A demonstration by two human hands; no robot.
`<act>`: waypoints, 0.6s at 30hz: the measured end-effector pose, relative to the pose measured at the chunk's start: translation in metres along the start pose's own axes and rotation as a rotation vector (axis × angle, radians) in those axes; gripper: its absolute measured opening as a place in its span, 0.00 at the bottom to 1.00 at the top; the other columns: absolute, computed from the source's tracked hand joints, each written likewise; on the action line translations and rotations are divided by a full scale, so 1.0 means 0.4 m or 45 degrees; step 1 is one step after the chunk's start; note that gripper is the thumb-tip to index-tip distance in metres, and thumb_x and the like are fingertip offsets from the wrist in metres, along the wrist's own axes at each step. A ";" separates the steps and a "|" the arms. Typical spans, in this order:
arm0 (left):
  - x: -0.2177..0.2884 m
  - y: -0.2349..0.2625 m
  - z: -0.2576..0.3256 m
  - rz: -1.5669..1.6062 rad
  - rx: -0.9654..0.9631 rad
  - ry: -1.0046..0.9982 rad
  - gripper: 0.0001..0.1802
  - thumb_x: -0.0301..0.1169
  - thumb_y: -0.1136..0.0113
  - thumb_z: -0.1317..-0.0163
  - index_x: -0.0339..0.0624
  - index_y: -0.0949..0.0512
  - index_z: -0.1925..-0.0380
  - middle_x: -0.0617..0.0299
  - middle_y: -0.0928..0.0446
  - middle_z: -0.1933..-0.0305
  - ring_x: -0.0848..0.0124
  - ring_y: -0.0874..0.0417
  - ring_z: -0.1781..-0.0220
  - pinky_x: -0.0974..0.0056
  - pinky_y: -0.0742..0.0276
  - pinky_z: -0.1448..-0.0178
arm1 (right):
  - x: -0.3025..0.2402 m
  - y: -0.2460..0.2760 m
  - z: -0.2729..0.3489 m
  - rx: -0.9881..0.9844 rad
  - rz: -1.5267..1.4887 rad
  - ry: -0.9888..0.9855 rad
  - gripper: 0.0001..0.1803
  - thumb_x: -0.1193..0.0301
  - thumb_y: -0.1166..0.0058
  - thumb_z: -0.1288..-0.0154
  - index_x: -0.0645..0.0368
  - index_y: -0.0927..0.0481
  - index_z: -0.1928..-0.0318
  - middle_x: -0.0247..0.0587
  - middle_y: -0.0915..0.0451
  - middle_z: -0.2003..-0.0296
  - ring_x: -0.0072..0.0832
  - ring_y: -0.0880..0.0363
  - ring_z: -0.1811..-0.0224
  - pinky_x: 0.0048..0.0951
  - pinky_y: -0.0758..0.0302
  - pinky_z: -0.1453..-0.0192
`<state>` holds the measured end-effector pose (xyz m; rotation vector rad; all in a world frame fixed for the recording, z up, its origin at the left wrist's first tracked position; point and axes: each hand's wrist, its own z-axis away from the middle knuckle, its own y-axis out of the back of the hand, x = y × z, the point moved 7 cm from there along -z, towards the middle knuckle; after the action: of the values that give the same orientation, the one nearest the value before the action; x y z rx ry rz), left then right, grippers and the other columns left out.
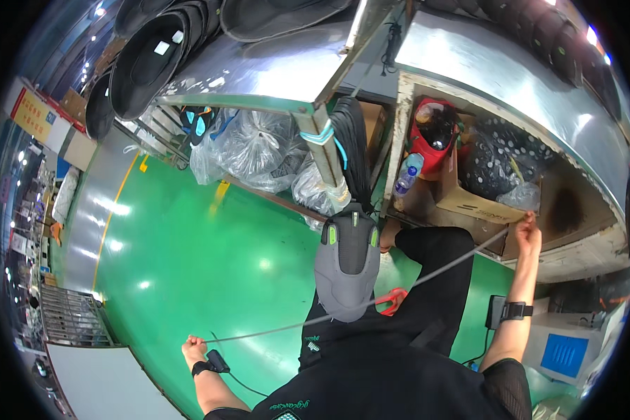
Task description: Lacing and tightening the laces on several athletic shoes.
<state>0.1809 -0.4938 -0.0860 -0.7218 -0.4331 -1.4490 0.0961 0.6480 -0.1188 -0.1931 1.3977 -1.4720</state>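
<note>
Your left hand (193, 346) is low at your left side, its fingers clenched on one end of a grey lace (427, 274). The lace runs taut, slanting up across your lap to your right hand (528, 233), raised at the right, whose fingers pinch the other end. It passes across the lower part of a grey shoe upper (346, 269) with green accents, which rests on your knees between your two hands. Below lies the green floor (189, 245). Farther off, clear plastic bags (259, 150) sit under the metal worktop (259, 66), and a cardboard box (472, 203) sits on the shelf beneath the right worktop.
</note>
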 end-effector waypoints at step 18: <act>-0.345 -0.461 0.318 -1.913 -0.928 -1.441 0.18 0.37 0.57 0.29 0.35 0.23 0.53 0.48 0.19 0.55 0.54 0.19 0.53 0.57 0.26 0.46 | 0.497 -0.524 0.504 -0.540 1.905 -0.187 0.12 0.75 0.53 0.32 0.61 0.21 0.51 0.38 0.20 0.69 0.21 0.22 0.76 0.21 0.24 0.74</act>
<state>0.0055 -0.3005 -0.0529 -2.0847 -1.5849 -2.5015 0.0370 0.3251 0.0090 0.4182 1.1795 0.0716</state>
